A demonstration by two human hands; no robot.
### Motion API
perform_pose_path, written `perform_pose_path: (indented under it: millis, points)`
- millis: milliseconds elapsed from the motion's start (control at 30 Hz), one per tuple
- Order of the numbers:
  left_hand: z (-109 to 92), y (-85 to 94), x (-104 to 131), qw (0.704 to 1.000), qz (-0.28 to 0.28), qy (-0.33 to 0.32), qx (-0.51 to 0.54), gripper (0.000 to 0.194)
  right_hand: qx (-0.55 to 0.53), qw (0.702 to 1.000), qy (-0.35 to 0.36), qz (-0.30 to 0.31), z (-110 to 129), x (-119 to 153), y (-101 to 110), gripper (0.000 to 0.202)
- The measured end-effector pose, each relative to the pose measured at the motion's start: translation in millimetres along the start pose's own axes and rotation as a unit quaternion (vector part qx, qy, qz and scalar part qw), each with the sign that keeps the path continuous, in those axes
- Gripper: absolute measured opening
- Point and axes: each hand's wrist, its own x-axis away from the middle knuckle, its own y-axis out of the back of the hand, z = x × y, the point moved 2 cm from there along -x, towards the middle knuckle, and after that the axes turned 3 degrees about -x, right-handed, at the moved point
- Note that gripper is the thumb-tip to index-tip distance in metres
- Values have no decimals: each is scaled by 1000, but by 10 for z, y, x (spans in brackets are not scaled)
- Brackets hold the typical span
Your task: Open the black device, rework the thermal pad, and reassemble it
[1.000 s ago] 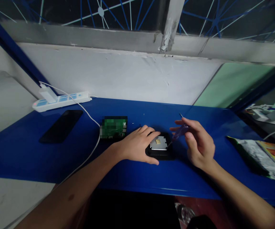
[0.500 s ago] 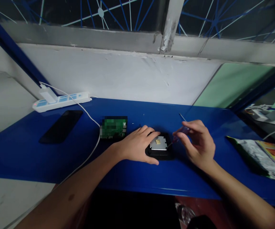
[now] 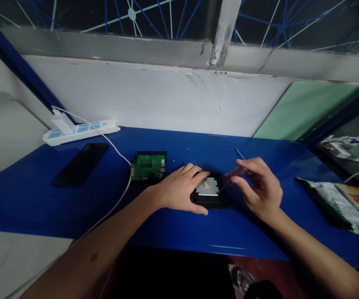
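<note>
My left hand grips a small black plastic case, thumb along its near edge and fingers over its far left side. Inside the case lies a silvery metal plate with a small tan pad on it. Between thumb and fingers, my right hand pinches a screwdriver by its clear purplish handle. Its thin shaft slants down to the plate's right edge; I cannot make out exactly what the tip touches. My left palm and fingers hide part of the case's left side.
Left of the case sits a green circuit board. A black phone, a white power strip and its trailing cable lie farther left. Behind my right hand is a thin metal rod. A shiny packet lies at right.
My right fingers and the screwdriver handle have shifted very slightly, with the shaft still at the plate's right edge. My left hand keeps its hold on the case.
</note>
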Motion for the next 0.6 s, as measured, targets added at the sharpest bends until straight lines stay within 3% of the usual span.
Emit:
perform_pose_path:
  millis: [167, 600]
  points:
    - [-2, -1, -1, 1000, 4, 2, 1, 102, -10, 1000, -13, 6, -11, 10, 1, 44]
    - [-2, 2, 2, 1000, -1, 1, 5, 101, -29, 996, -84, 14, 54, 27, -26, 48]
